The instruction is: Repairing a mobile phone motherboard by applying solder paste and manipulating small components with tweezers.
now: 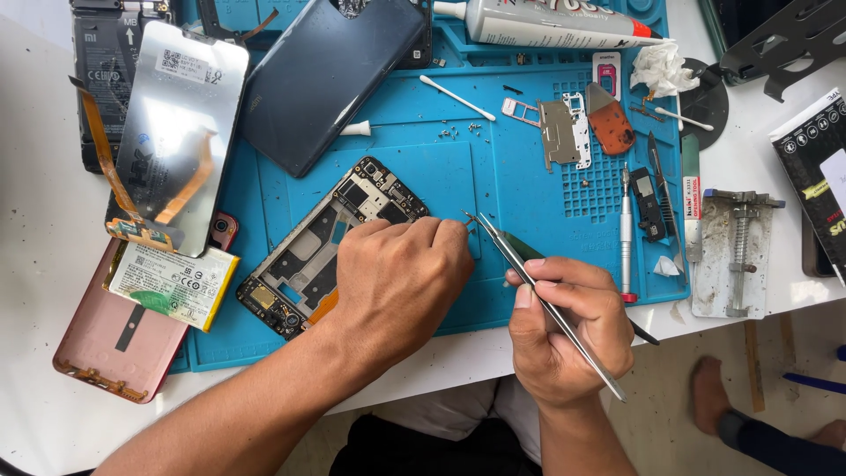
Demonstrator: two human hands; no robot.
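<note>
An opened phone frame (317,251) with bare circuit boards lies slanted on a blue work mat (520,220). My left hand (401,273) rests curled on the frame's right side, its fingertips pinched together near the tweezer tips; any small part between them is hidden. My right hand (564,330) grips metal tweezers (529,282) and also a dark pen-like tool. The tweezer tips point up-left and meet my left fingertips just right of the frame.
A detached screen (181,132), a dark back cover (326,79), a battery (172,284) and a pink back cover (115,339) lie at left. A glue tube (546,22), metal shields (564,132), a screwdriver (626,234), loose screws and a small vise (738,251) lie right.
</note>
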